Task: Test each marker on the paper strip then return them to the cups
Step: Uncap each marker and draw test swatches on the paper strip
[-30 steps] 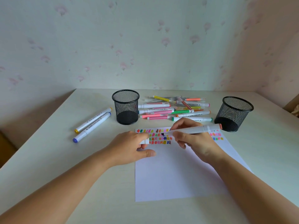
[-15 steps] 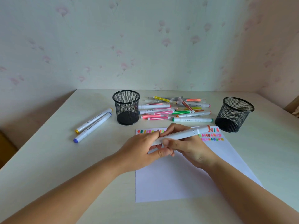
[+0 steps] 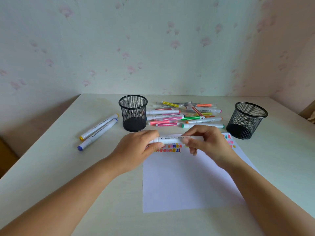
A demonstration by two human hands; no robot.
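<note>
The white marker (image 3: 172, 139) is held level over the paper (image 3: 187, 184), the left grip (image 3: 136, 149) curled round one end and the right grip (image 3: 209, 143) pinching the other (both closed on it). Beyond the grips, loose markers (image 3: 184, 116) lie between the left cup (image 3: 133, 113) and the right cup (image 3: 247, 120).

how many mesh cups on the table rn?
2. The left cup stands left of the marker pile; the right cup stands right of it, by the paper and its far corner. None seems hidden.
</note>
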